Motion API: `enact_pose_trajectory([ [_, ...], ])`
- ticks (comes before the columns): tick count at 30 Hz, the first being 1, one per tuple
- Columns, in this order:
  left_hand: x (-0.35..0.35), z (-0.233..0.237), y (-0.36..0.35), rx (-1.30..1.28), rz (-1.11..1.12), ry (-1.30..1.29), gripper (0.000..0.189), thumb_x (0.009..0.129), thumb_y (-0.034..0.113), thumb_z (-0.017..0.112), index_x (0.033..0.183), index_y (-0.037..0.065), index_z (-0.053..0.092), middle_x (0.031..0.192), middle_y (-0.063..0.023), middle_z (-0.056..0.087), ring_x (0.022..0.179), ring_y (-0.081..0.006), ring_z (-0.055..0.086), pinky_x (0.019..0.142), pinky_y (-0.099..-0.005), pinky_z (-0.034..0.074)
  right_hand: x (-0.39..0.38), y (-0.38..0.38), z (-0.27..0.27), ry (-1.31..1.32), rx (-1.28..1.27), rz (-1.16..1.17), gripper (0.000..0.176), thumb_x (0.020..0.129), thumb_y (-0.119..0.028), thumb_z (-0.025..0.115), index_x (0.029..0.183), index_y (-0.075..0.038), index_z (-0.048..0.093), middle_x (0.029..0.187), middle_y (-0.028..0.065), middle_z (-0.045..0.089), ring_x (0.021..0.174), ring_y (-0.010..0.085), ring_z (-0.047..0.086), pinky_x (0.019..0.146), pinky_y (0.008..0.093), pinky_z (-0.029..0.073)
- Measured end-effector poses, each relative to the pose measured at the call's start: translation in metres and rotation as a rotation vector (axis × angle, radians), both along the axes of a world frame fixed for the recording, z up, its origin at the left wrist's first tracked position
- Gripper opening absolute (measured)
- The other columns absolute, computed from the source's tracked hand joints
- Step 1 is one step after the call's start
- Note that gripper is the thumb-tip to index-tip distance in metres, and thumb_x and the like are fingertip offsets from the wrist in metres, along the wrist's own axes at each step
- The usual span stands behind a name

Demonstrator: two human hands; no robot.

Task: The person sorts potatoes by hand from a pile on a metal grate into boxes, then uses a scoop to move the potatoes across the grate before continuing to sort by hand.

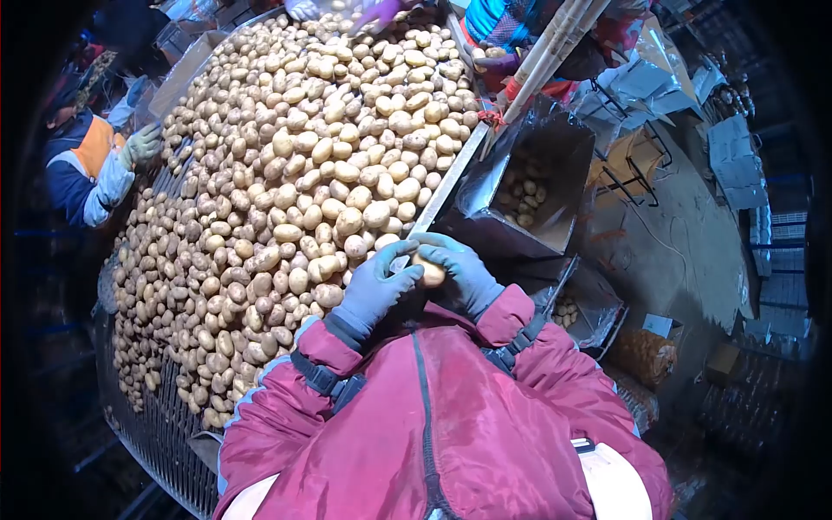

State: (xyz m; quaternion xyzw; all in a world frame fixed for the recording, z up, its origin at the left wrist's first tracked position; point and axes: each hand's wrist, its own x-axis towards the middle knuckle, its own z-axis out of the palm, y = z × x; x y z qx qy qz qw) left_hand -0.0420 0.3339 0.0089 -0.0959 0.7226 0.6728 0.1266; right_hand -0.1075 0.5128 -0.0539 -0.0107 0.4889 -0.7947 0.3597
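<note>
Both my hands wear grey-blue gloves and meet at the metal edge of a large sorting table. Between them is a pale potato point(429, 272). My right hand point(461, 267) is closed round it from the right. On its left side, my left hand point(378, 286) has its fingers curled, with the thumb and fingertips against the potato. A big heap of potatoes point(286, 199) spreads over the slatted table beyond and left of my hands.
A lined box point(555, 186) holding potatoes stands right of the table edge, with another lined box point(594, 308) nearer me. Wooden poles point(550, 61) rise at the table's corner. A co-worker point(87, 165) is at the left; other gloved hands point(377, 13) reach in at the far side.
</note>
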Motion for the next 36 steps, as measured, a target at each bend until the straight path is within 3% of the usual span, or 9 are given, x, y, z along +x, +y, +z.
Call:
enact_pose_trajectory([
  [2,0.003,-0.020,-0.003,-0.087,-0.046,0.102,0.045,0.093,0.024,0.071,0.133,0.007,0.061,0.104,-0.0048,0.069,0.089,-0.0098,0.062,0.082,-0.0262,0.052,-0.001,0.014,0.041,-0.248,0.099,-0.096,0.039,0.098,-0.017,0.061,0.133,0.001,0.057,0.109,0.0133,0.068,0.083,0.0217,0.069,0.074,0.0311,0.058],
  [8,0.020,-0.036,-0.030,-0.189,-0.068,0.159,0.034,0.098,0.020,0.064,0.129,0.006,0.065,0.098,-0.0015,0.068,0.081,-0.0072,0.060,0.073,-0.0239,0.050,-0.079,0.100,0.003,1.033,0.832,-0.274,0.023,0.097,-0.008,0.057,0.117,-0.001,0.066,0.105,0.0098,0.068,0.092,0.0178,0.066,0.081,0.0288,0.055],
  [9,0.015,-0.036,-0.033,-0.070,-0.036,0.104,0.034,0.098,0.019,0.064,0.128,0.005,0.066,0.099,-0.0016,0.069,0.081,-0.0073,0.061,0.073,-0.0238,0.050,-0.101,0.120,0.040,0.259,0.581,-0.535,0.027,0.099,-0.011,0.062,0.124,-0.003,0.066,0.113,0.0079,0.068,0.097,0.0150,0.064,0.087,0.0253,0.051],
  [14,0.004,-0.003,-0.132,0.134,0.136,-0.038,0.029,0.097,0.018,0.064,0.122,0.004,0.068,0.100,0.0028,0.068,0.083,-0.0049,0.058,0.075,-0.0222,0.050,-0.108,0.015,0.122,0.452,0.417,-0.021,0.028,0.097,-0.013,0.066,0.124,-0.003,0.068,0.108,0.0028,0.071,0.097,0.0073,0.062,0.085,0.0217,0.049],
  [20,0.018,0.082,-0.245,-0.481,0.435,0.097,0.029,0.096,0.014,0.064,0.122,0.004,0.068,0.105,-0.0007,0.071,0.089,-0.0065,0.060,0.081,-0.0240,0.051,-0.023,-0.162,0.215,0.863,-0.092,0.755,0.026,0.095,-0.027,0.071,0.107,-0.004,0.074,0.091,0.0016,0.073,0.084,0.0067,0.065,0.076,0.0248,0.052],
  [26,0.103,0.081,-0.333,-0.779,0.537,0.136,0.030,0.096,0.020,0.064,0.121,0.003,0.069,0.110,-0.0061,0.073,0.097,-0.0126,0.063,0.089,-0.0279,0.050,0.069,-0.167,0.312,0.794,-0.779,1.369,0.025,0.086,-0.029,0.066,0.091,-0.005,0.068,0.084,0.0152,0.067,0.084,0.0346,0.065,0.078,0.0424,0.053],
  [30,0.163,0.100,-0.326,-1.119,0.644,-0.129,0.032,0.093,0.025,0.065,0.118,0.005,0.070,0.111,-0.0126,0.072,0.099,-0.0183,0.066,0.090,-0.0306,0.051,0.079,-0.153,0.312,0.760,-0.961,1.380,0.037,0.075,-0.033,0.067,0.087,0.001,0.062,0.086,0.0210,0.062,0.086,0.0396,0.062,0.077,0.0476,0.049],
  [31,0.175,0.103,-0.322,-1.046,0.717,-0.203,0.033,0.092,0.026,0.065,0.117,0.005,0.070,0.111,-0.0145,0.072,0.099,-0.0202,0.067,0.090,-0.0314,0.051,0.075,-0.155,0.313,0.906,-1.004,1.505,0.052,0.085,-0.031,0.067,0.125,0.000,0.052,0.116,0.0187,0.058,0.104,0.0358,0.061,0.090,0.0430,0.053],
  [36,0.242,0.102,-0.317,-1.216,0.818,-0.268,0.030,0.091,0.026,0.066,0.115,0.008,0.072,0.096,-0.0121,0.074,0.082,-0.0197,0.067,0.080,-0.0321,0.053,0.086,-0.154,0.305,0.691,-1.049,1.549,0.051,0.074,-0.037,0.070,0.106,0.000,0.056,0.095,0.0198,0.060,0.089,0.0361,0.061,0.080,0.0452,0.048],
])
